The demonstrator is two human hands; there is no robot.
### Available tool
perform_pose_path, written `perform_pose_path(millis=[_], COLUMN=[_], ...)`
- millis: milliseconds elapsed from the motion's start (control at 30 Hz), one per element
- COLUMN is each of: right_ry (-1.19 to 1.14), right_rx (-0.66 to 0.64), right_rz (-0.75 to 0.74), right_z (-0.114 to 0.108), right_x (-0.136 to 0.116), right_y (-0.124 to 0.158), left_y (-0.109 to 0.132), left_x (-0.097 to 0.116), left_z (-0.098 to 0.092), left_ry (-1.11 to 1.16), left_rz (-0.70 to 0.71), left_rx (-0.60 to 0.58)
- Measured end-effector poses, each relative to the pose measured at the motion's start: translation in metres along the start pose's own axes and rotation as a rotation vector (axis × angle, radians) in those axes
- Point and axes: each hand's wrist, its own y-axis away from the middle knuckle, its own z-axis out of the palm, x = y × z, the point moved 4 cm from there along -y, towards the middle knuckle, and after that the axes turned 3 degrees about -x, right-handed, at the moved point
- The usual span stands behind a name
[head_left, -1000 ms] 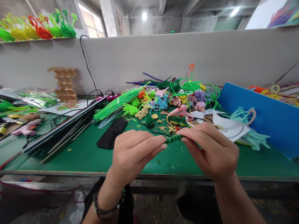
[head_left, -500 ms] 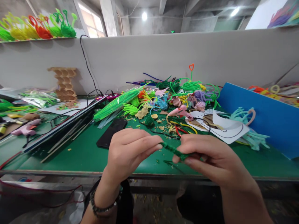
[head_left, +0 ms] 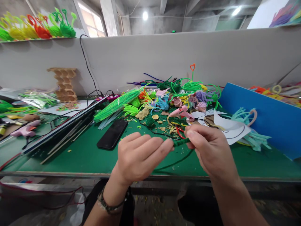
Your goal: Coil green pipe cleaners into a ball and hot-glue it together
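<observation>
Both hands hold a dark green pipe cleaner above the front of the green table. My left hand pinches its left end with the fingers closed. My right hand grips the right part, fingers wrapped round it. A thin dark green tail trails down from the piece toward the table between the hands. Just behind the hands lies a heap of coloured pipe cleaners.
A black phone lies left of my hands. A pink glue gun sits by white paper sheets; a second one is far left. A blue board leans at right. A bright green bundle and cables lie behind.
My right hand dropped lower with the pipe cleaner tilted, then rose again and turned; the piece is level now and a thin tail hangs below it.
</observation>
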Motion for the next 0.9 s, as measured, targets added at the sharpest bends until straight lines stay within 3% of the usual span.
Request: perform_pose_path(millis=[100, 200, 267, 433, 533, 800, 900], right_ry=[-0.093, -0.037, 0.085, 0.454, 0.627, 0.72, 0.498], right_rx=[0.001, 0.023, 0.044, -0.001, -0.015, -0.006, -0.034], right_rz=[0.098, 0.042, -0.087, -0.579, -0.708, -0.618, -0.402], right_z=[0.003, 0.003, 0.001, 0.001, 0.0, -0.001, -0.001], right_x=[0.016, 0.021, 0.02, 0.01, 0.009, 0.021, 0.03], right_y=[-0.005, -0.011, -0.013, -0.01, -0.009, -0.017, -0.022], left_y=[0.001, 0.003, 0.004, 0.008, 0.009, 0.0, -0.001], left_x=[0.001, -0.01, -0.019, -0.035, -0.04, -0.053, -0.059], left_z=[0.006, 0.014, 0.019, 0.031, 0.039, 0.055, 0.063], left_ry=[-0.073, 0.019, 0.183, 0.577, 0.671, 0.778, 0.809], left_rz=[0.024, -0.117, -0.263, -0.637, -0.746, -0.73, -0.749], left_rx=[0.012, 0.009, -0.007, -0.07, -0.101, -0.143, -0.191])
